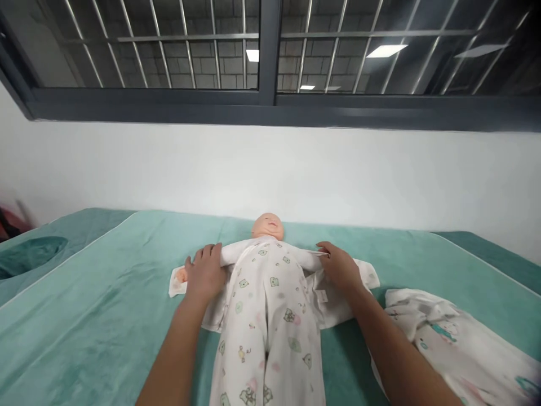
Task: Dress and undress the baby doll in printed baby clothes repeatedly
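A baby doll [267,225] lies on its back, its head toward the wall. A white printed baby garment [270,282] covers its body and legs, and a second white layer [321,296] spreads beneath it. My left hand [205,274] is closed over the doll's arm on the left, with the doll's small hand [181,275] showing past a cuff. On the other side, my right hand [340,266] pinches the white sleeve [310,258], pulling its edge taut. The doll's hand on that side is hidden.
Under the doll is a green plush cover [105,293]. Another white printed cloth [460,344] lies crumpled at the right, beside my right forearm. A white wall [270,169] rises behind, with a dark-framed barred window [270,107] above. Something red [14,221] sits at the far left.
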### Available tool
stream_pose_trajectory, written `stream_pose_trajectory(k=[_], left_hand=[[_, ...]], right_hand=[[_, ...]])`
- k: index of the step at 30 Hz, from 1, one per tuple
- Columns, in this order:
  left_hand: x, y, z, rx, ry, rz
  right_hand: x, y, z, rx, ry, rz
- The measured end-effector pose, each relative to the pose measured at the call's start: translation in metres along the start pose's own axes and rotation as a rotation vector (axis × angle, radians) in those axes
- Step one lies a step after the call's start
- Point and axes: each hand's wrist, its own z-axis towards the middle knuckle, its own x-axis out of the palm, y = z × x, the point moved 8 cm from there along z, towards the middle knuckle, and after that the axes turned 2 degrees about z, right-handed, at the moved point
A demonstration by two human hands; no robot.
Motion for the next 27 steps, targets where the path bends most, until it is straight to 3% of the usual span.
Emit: stream_pose_trajectory(k=[3,6,8,10,12,14,17,20,23,27], left_hand=[[-0.021,-0.025,-0.008,0.044,-0.067,-0.29],[-0.041,-0.079,-0.017,0.199,-0.054,-0.487],[-0.046,-0.13,-0.021,0.413,0.01,-0.405],[-0.037,-0.178,-0.022,0.597,0.11,-0.162],[-0.014,-0.212,-0.018,0.689,0.25,0.111],[0.006,-0.234,-0.008,0.687,0.335,0.224],[0.031,-0.254,0.003,0.661,0.404,0.305],[0.041,-0.259,0.005,0.649,0.437,0.364],[0.031,-0.255,0.004,0.659,0.413,0.389],[0.003,-0.242,0.009,0.658,0.348,0.403]], right_hand=[[-0.001,-0.009,0.002,0.059,0.009,0.082],[-0.001,-0.01,0.001,0.068,0.014,0.073],[0.001,-0.011,0.001,0.082,0.035,0.068],[0.002,-0.012,0.002,0.083,0.056,0.079],[0.003,-0.014,0.004,0.079,0.068,0.099],[0.004,-0.016,0.006,0.074,0.067,0.149],[0.005,-0.02,0.007,0.074,0.043,0.294],[0.004,-0.026,0.008,0.1,0.012,0.433],[0.003,-0.033,0.011,0.132,-0.009,0.57],[0.002,-0.046,0.017,0.201,-0.063,0.8]])
